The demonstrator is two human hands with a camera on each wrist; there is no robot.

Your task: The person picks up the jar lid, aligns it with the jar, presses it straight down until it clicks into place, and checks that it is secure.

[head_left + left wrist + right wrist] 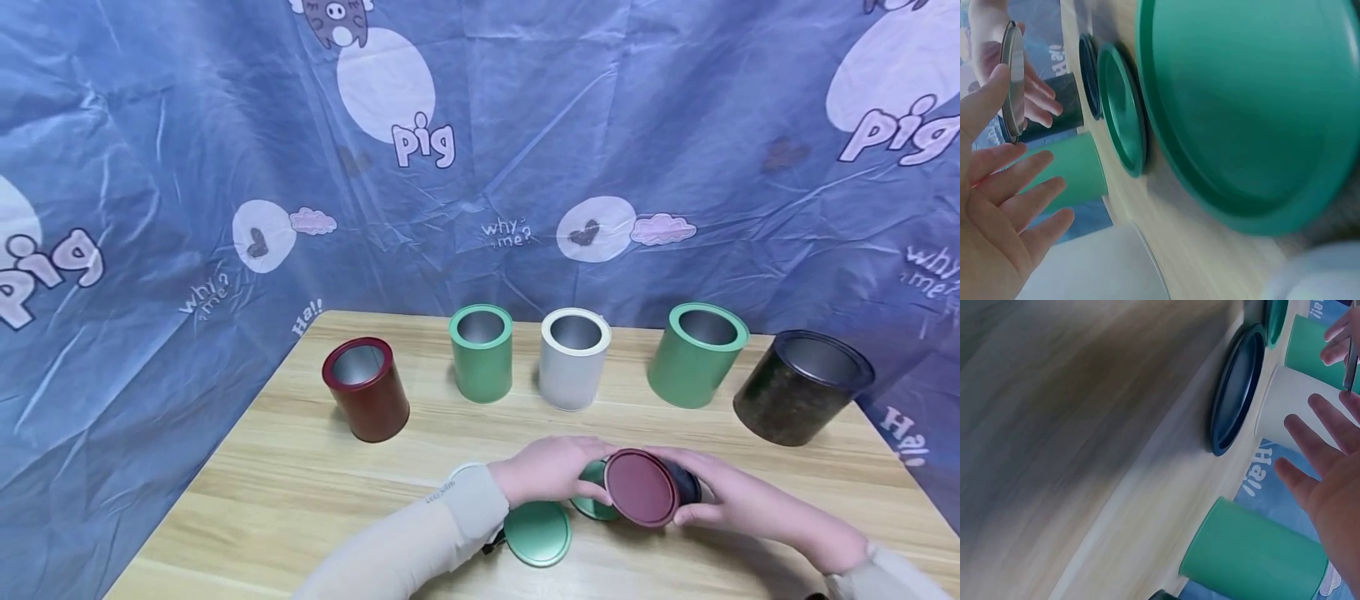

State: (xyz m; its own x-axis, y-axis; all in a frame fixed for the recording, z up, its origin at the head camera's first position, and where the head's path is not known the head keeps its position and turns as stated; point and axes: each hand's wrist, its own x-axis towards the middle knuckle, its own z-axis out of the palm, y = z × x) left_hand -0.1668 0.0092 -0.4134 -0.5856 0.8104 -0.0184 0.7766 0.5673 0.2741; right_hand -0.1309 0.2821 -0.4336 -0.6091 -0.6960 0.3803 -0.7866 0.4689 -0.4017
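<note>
Both hands hold a dark red lid (641, 487) tilted above the table, its flat face toward the head camera. At its left edge are the thumb and fingertips of my left hand (558, 471). My right hand (731, 492) grips the opposite edge, thumb low and fingers along the top. In the left wrist view the lid (1015, 87) shows nearly edge-on between the hands. Below lie a near green lid (537, 533), another green lid (594, 500) and a black lid (688, 483), the latter two partly hidden. A white lid (467, 467) peeks out behind the left sleeve.
Open cans stand along the back of the wooden table (247, 500): a dark red can (375, 408), a green can (483, 367), a white can (572, 375), a larger green can (686, 371) and a black can (787, 404). A blue printed cloth (525, 108) hangs behind.
</note>
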